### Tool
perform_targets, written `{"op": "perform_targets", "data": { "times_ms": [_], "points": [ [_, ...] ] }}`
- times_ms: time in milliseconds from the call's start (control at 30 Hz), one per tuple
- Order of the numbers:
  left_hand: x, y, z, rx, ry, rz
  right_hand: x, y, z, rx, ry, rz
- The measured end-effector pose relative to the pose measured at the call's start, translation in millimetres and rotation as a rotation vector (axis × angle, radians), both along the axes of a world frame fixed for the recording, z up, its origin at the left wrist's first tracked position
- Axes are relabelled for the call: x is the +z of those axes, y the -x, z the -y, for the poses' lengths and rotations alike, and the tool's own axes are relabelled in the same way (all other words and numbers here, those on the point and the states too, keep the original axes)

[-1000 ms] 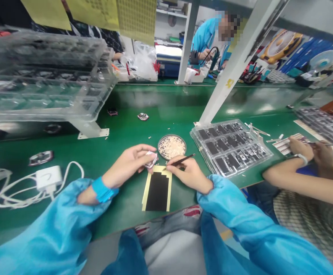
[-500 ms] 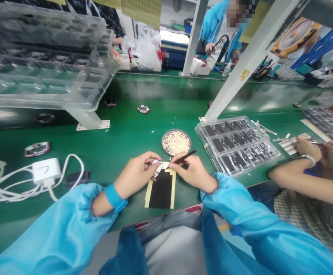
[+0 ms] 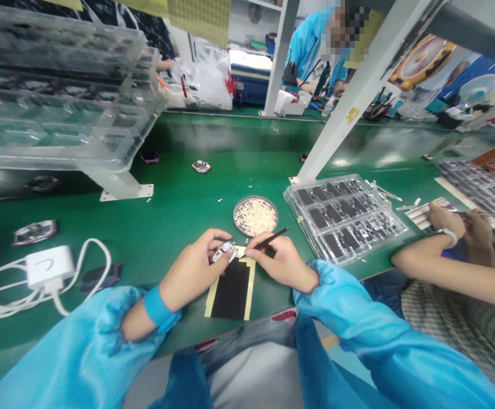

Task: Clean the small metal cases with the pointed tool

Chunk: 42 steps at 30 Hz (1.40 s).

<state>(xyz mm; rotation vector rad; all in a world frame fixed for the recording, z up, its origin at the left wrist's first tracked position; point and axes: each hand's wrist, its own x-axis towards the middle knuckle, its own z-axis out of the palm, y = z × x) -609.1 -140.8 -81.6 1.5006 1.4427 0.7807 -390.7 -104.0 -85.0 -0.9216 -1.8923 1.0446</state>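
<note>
My left hand [image 3: 198,264] pinches a small pale electronic part with a rounded outline [image 3: 225,253], thumb across its face. In my right hand [image 3: 284,258] is a slim dark tool that looks like tweezers [image 3: 276,236], its back end sticking up to the right. The tip is too small to make out, close to the part's right side. Beneath both hands lies a black pad edged with pale yellow tape [image 3: 230,292]. Just beyond them stands a round dish [image 3: 235,222] full of tiny pale and dark pieces.
Stacked clear trays of dark parts [image 3: 288,196] lie right. A white charger [image 3: 49,267] with cable and a loose part [image 3: 34,232] sit left. Clear bins [image 3: 115,162] rest on a raised rack. A slanted white post [image 3: 336,125] rises behind. A co-worker's arms [image 3: 426,250] work at right.
The camera view has turned slightly, so the bench appears shifted left. My left hand has tilted the pale part a little; both hands stay close together over the pad.
</note>
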Motion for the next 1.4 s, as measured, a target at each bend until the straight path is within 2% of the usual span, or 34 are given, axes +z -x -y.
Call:
{"op": "perform_targets", "data": {
  "times_ms": [233,467,633,900,1100,1233,1400],
  "points": [
    [0.9,1.9,-4.7,-0.020,-0.088,0.006,6.6,-3.9,1.2,-0.033,-0.040,-0.031],
    [2.8,2.6,-1.9,-0.023,-0.107,-0.207,2.2,0.2,1.3,0.013,-0.074,0.058],
    [7.5,0.5,-0.3,-0.036,-0.132,-0.260,3.4,-0.5,1.7,0.029,-0.056,0.047],
    [4.6,-1.3,1.0,0.022,-0.092,-0.096,7.8,-6.8,0.5,-0.036,0.005,-0.057],
    [14.4,-5.3,5.8,-0.084,-0.070,-0.064,11.3,-15.2,-0.3,-0.097,0.000,-0.236],
    [18.3,-4.9,8.3,-0.074,-0.068,-0.069,11.3,-15.6,0.9,-0.056,-0.050,-0.291],
    [21.0,-6.4,7.4,-0.185,-0.141,-0.204,11.7,-13.2,5.3,0.012,-0.200,-0.309]
  ]
}}
